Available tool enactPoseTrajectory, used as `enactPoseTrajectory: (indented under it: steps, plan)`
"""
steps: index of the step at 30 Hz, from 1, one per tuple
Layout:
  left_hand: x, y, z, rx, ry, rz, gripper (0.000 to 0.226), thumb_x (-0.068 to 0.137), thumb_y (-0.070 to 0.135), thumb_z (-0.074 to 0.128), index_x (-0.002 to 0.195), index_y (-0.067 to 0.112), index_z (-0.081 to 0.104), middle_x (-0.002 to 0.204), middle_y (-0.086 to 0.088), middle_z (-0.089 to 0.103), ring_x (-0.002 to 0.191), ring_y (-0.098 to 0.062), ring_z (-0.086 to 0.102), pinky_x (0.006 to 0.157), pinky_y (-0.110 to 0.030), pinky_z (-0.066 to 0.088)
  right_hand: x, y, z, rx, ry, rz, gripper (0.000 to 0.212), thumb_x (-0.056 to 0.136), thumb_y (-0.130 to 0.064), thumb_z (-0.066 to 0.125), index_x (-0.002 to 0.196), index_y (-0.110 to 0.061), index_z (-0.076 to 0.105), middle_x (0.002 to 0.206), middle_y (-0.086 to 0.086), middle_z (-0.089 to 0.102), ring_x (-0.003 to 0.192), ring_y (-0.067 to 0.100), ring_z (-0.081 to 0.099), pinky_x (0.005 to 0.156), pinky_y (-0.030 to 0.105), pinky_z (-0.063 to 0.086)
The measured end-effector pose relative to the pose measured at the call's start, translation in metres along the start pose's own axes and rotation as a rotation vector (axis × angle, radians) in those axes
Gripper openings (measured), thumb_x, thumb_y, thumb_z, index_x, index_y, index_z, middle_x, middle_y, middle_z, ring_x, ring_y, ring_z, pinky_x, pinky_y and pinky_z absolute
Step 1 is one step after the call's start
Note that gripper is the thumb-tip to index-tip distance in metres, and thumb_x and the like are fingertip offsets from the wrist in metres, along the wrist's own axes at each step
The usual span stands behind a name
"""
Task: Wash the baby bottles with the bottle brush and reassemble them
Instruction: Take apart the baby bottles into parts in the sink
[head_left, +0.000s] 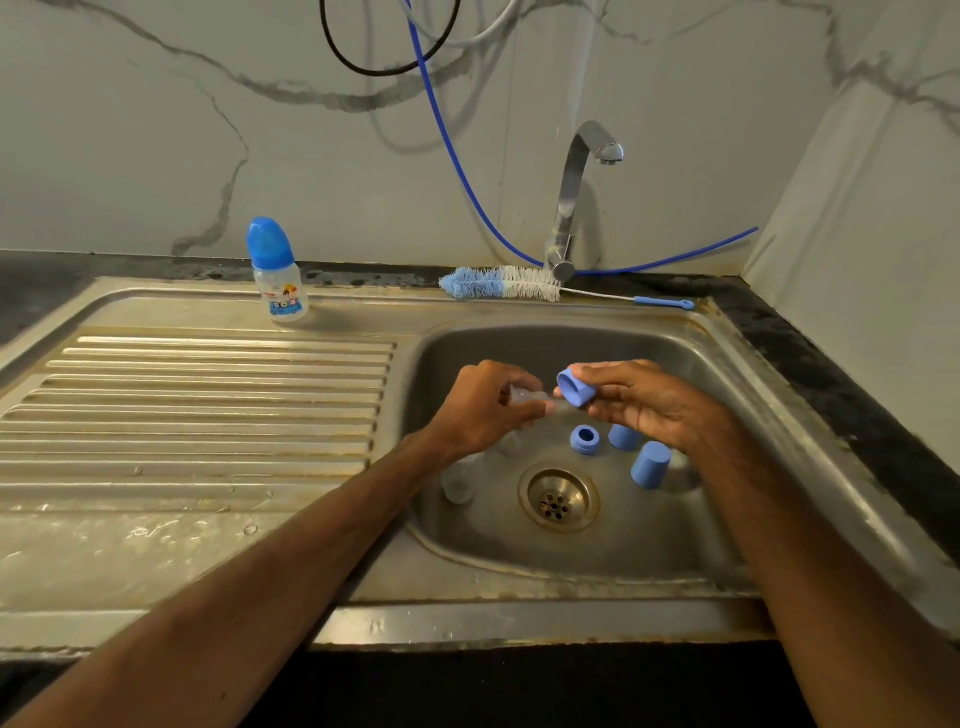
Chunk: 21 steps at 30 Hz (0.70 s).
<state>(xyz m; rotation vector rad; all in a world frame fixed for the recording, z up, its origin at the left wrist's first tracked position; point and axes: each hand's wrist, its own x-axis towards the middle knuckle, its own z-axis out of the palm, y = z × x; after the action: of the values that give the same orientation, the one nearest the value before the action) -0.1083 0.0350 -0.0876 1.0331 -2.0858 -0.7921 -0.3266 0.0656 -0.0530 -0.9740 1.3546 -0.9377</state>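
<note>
Over the sink basin (691, 364), my left hand (483, 410) pinches a clear silicone teat (524, 396). My right hand (644, 402) grips a blue screw ring (574, 387) right beside the teat. Down in the basin lie another blue ring (585, 439), a blue cap (651, 465), a further blue piece (622, 435) half hidden by my right hand, and a clear bottle body (458, 483). One assembled baby bottle (278, 270) with a blue cap stands on the back rim. The bottle brush (501, 283) lies along the rim by the tap.
The chrome tap (576, 197) rises behind the basin, with no water seen running. A ribbed draining board (197, 405) spreads to the left. A blue hose (467, 171) hangs down the marble wall. The drain (557, 500) sits mid-basin.
</note>
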Motion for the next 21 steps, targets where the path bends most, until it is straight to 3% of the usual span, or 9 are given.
enactPoseTrajectory:
  steps: [3, 5, 9, 12, 15, 18, 21]
  plan:
    - [-0.001, 0.000, 0.002, 0.006, -0.009, -0.008, 0.022, 0.095, 0.038, 0.072, 0.092, 0.016, 0.078, 0.072, 0.006, 0.075, 0.067, -0.001, 0.071, 0.072, -0.023, 0.059, 0.001, 0.008, -0.012, -0.185, 0.058, -0.023, 0.035, 0.089, -0.023, 0.076, 0.117, -0.003, 0.072, 0.111, 0.016, 0.075, 0.097, 0.018, 0.072, 0.079, 0.024, 0.059]
    - [-0.001, 0.001, 0.003, 0.056, 0.007, 0.018, 0.026, 0.097, 0.041, 0.067, 0.089, 0.019, 0.077, 0.071, 0.010, 0.071, 0.067, 0.000, 0.067, 0.065, -0.012, 0.049, 0.006, 0.018, -0.017, -0.388, 0.139, -0.023, 0.026, 0.085, -0.013, 0.080, 0.109, -0.004, 0.075, 0.104, 0.019, 0.076, 0.091, 0.022, 0.071, 0.076, 0.026, 0.060]
    - [0.005, -0.001, 0.005, 0.097, 0.038, 0.136, 0.040, 0.100, 0.044, 0.061, 0.080, 0.014, 0.077, 0.070, 0.001, 0.071, 0.064, -0.017, 0.064, 0.063, -0.022, 0.045, 0.027, 0.035, -0.021, -0.833, 0.240, 0.055, 0.008, 0.074, -0.008, 0.085, 0.079, -0.008, 0.079, 0.089, 0.023, 0.075, 0.074, 0.027, 0.070, 0.075, 0.042, 0.062]
    - [0.005, -0.004, 0.006, 0.087, 0.018, 0.090, 0.037, 0.099, 0.045, 0.063, 0.086, 0.014, 0.079, 0.079, 0.003, 0.075, 0.073, -0.013, 0.067, 0.066, -0.020, 0.047, 0.039, 0.048, -0.021, -1.116, 0.234, 0.153, 0.024, 0.062, -0.017, 0.089, 0.081, -0.006, 0.079, 0.081, 0.017, 0.076, 0.073, 0.027, 0.076, 0.074, 0.043, 0.063]
    - [0.003, -0.007, 0.008, 0.087, 0.011, 0.076, 0.034, 0.097, 0.045, 0.066, 0.089, 0.015, 0.080, 0.084, 0.004, 0.077, 0.080, -0.008, 0.068, 0.068, -0.011, 0.046, 0.044, 0.061, -0.017, -1.235, 0.243, 0.191, 0.032, 0.056, -0.026, 0.093, 0.074, -0.013, 0.069, 0.079, 0.008, 0.071, 0.068, 0.021, 0.071, 0.067, 0.037, 0.063]
    - [0.002, -0.007, 0.008, 0.073, 0.008, 0.051, 0.030, 0.095, 0.045, 0.068, 0.093, 0.018, 0.082, 0.089, 0.009, 0.078, 0.082, -0.002, 0.068, 0.074, -0.017, 0.051, 0.041, 0.069, -0.012, -1.374, 0.267, 0.136, 0.044, 0.061, -0.036, 0.092, 0.072, -0.018, 0.053, 0.083, 0.001, 0.059, 0.079, 0.021, 0.059, 0.067, 0.031, 0.049]
    - [0.002, -0.008, 0.009, 0.068, -0.002, 0.035, 0.029, 0.095, 0.045, 0.069, 0.095, 0.020, 0.082, 0.092, 0.009, 0.078, 0.084, -0.001, 0.069, 0.079, -0.026, 0.057, 0.038, 0.073, -0.010, -1.452, 0.286, 0.102, 0.047, 0.065, -0.038, 0.091, 0.090, -0.019, 0.057, 0.094, 0.000, 0.050, 0.094, 0.024, 0.060, 0.073, 0.031, 0.045]
